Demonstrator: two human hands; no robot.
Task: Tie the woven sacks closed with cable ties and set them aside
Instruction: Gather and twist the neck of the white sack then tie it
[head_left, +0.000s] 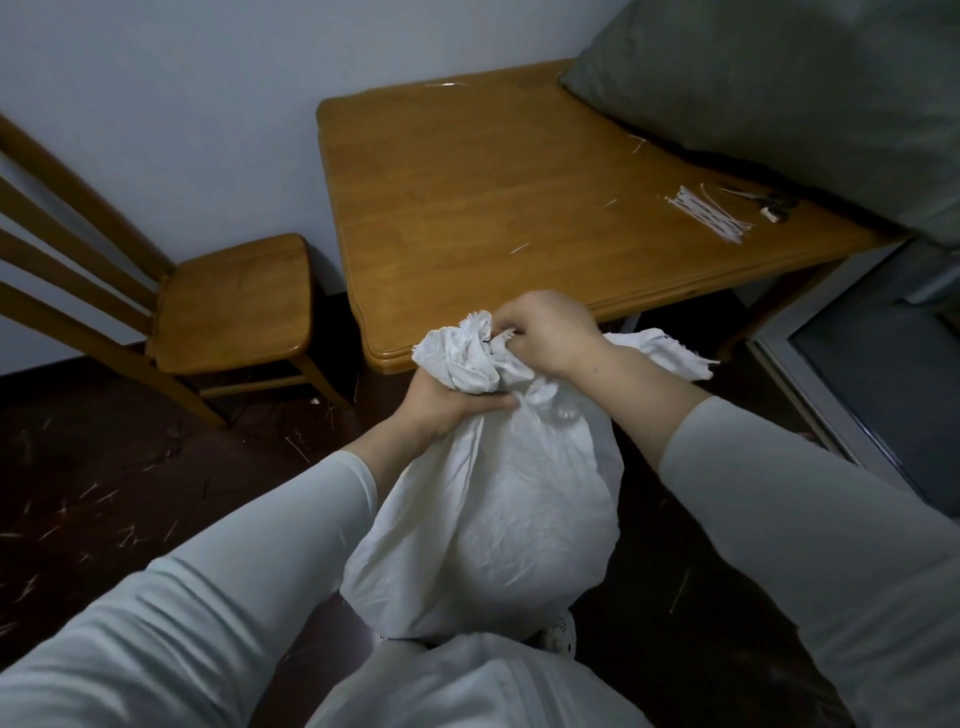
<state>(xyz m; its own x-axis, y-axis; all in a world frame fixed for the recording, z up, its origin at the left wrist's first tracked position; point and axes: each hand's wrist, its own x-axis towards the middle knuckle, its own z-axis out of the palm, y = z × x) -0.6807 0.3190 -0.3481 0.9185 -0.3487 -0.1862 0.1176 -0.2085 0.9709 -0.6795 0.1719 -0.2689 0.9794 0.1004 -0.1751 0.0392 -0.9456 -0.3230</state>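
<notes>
A full white woven sack (493, 519) stands on the dark floor in front of me, below the table's front edge. My left hand (447, 402) grips its bunched neck from underneath. My right hand (545, 332) closes over the gathered top from the right, fingers dug into the folds. A loose flap of the sack's mouth (670, 353) sticks out to the right behind my wrist. A bundle of white cable ties (701, 213) lies on the wooden table (467, 182) at the right. No tie is visible around the neck.
Small scissors (769, 202) lie beside the ties. A large grey-green sack (779, 88) rests on the table's far right corner. A wooden chair (228, 306) stands left of the table. Cut tie ends litter the floor (104, 493). A grey door frame (841, 405) is at right.
</notes>
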